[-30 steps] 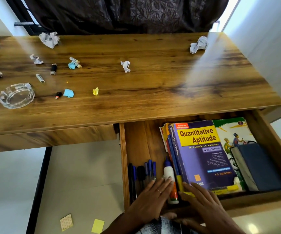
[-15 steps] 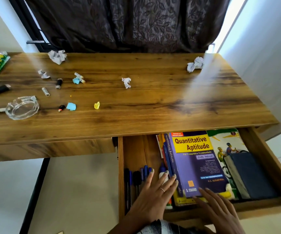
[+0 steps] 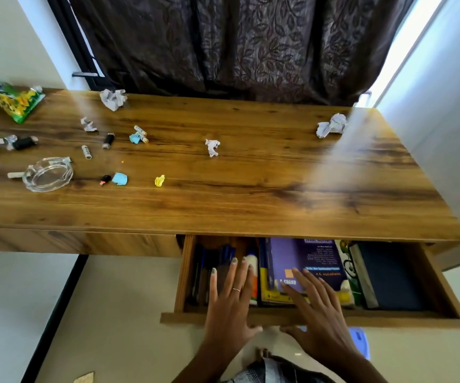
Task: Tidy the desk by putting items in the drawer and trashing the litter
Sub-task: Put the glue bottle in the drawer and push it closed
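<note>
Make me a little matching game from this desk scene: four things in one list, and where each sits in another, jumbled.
Things:
1. glass ashtray
2. purple book
3. green snack wrapper
4. largest crumpled paper on the right

Places:
A. inside the open drawer
B. far left corner of the desk
C. far right of the desk
D. left front part of the desk

Pairs: 1-D, 2-A, 3-B, 4-C

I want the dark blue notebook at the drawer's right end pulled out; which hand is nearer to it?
Right. The right hand lies on the purple book just left of the dark blue notebook; the left hand is farther left, over the pens.
</note>
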